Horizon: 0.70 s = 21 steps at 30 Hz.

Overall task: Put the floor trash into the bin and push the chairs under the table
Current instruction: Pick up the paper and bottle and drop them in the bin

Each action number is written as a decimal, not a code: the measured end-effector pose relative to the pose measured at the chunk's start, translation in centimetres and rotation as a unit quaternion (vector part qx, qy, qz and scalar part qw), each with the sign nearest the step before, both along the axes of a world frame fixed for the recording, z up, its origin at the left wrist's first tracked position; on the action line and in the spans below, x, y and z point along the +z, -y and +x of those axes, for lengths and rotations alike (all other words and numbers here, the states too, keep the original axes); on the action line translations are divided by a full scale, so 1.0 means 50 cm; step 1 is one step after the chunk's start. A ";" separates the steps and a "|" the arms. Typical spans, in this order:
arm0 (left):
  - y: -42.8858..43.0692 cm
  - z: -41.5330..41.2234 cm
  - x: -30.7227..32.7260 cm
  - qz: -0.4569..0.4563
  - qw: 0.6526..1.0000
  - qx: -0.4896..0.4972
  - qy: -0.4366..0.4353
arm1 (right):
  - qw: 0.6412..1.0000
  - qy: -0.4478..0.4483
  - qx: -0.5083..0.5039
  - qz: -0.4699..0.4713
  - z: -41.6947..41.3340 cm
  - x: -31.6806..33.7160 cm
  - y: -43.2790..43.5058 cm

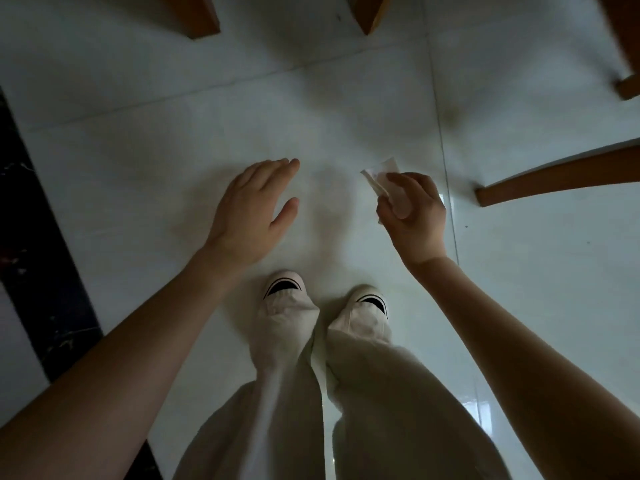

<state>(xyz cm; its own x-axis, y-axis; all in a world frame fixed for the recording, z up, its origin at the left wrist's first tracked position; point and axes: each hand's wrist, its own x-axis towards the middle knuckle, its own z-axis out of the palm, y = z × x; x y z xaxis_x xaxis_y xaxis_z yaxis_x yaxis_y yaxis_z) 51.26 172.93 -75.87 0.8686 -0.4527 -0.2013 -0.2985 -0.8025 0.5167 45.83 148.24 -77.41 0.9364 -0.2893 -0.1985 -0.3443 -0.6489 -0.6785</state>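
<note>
My right hand (pixel 414 211) grips a crumpled piece of white paper trash (pixel 381 174), which sticks out past my fingers above the white tiled floor. My left hand (pixel 251 209) hovers flat over the floor with straight fingers and holds nothing. Brown wooden chair legs stand at the top left (pixel 197 15), at the top middle (pixel 370 12) and at the right (pixel 554 181). No bin is in view.
My two feet in pale shoes (pixel 325 296) stand on the tiles below my hands. A dark marble strip (pixel 38 244) runs along the left side of the floor. Another wooden leg (pixel 627 84) shows at the upper right edge.
</note>
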 end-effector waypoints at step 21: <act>-0.055 -0.063 1.311 0.041 0.975 0.135 0.172 | 0.962 0.237 0.125 0.047 0.007 1.297 -0.057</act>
<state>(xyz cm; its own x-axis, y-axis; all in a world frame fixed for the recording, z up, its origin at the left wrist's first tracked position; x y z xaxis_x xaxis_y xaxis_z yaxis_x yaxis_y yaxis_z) 48.10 175.67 -10.31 0.9763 -0.1937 0.0961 -0.2154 -0.9100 0.3543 46.18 151.08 -12.58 0.9660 -0.0449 0.2546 0.1779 -0.5991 -0.7806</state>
